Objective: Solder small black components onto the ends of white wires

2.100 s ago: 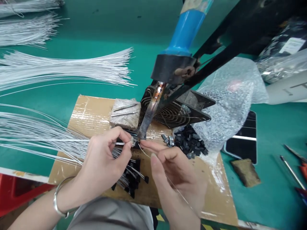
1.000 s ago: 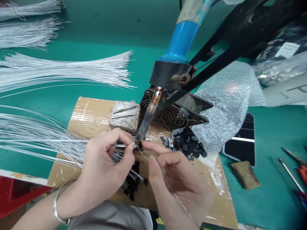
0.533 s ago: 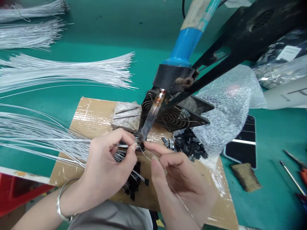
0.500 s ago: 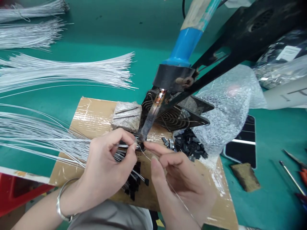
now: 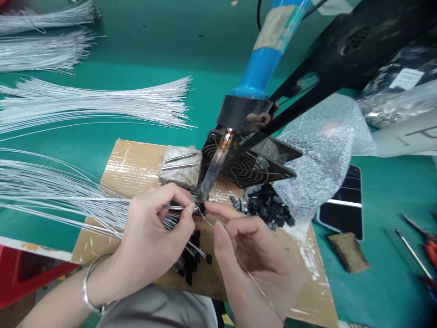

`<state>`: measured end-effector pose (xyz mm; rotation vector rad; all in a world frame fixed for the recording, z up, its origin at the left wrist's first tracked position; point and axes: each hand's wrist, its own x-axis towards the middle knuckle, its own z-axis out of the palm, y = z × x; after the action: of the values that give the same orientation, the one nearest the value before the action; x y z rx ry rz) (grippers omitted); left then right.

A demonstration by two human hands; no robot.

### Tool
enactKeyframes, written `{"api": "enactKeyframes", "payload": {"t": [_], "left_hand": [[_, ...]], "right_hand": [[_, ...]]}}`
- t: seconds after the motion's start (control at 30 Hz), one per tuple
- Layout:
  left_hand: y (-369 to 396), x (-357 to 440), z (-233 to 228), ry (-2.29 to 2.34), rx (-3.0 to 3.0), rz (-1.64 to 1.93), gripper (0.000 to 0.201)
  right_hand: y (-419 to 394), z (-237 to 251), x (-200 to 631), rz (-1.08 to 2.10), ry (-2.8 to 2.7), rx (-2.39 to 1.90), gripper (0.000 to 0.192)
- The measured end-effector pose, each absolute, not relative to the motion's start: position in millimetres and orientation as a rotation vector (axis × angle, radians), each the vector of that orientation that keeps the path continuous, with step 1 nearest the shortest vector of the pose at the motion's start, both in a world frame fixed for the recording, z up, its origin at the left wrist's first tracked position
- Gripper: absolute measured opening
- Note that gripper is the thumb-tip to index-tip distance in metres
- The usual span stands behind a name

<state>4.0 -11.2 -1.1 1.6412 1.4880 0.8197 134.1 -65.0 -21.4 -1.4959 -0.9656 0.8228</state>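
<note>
While the left hand [image 5: 150, 241] pinches a white wire [image 5: 172, 208] at the soldering iron's tip [image 5: 204, 193] and the right hand [image 5: 252, 248] pinches thin solder wire [image 5: 205, 221], the joint looks mid-solder, needing steady hands.

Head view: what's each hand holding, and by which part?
Left hand pinches a thin white wire near its end, at the soldering iron tip. Right hand pinches a fine solder strand just behind its end, fed to that tip.
</note>
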Motion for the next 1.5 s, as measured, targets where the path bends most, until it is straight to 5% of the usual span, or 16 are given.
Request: {"api": "enactKeyframes", "payload": {"t": [1.5], "left_hand": [[-9.9, 2.2, -3.7, 1.494, 1.597, 0.805, 0.014]], "right_hand": [[-62.8, -31.8, 142.0, 0.766, -1.086, -1.447, 0.02]]}}
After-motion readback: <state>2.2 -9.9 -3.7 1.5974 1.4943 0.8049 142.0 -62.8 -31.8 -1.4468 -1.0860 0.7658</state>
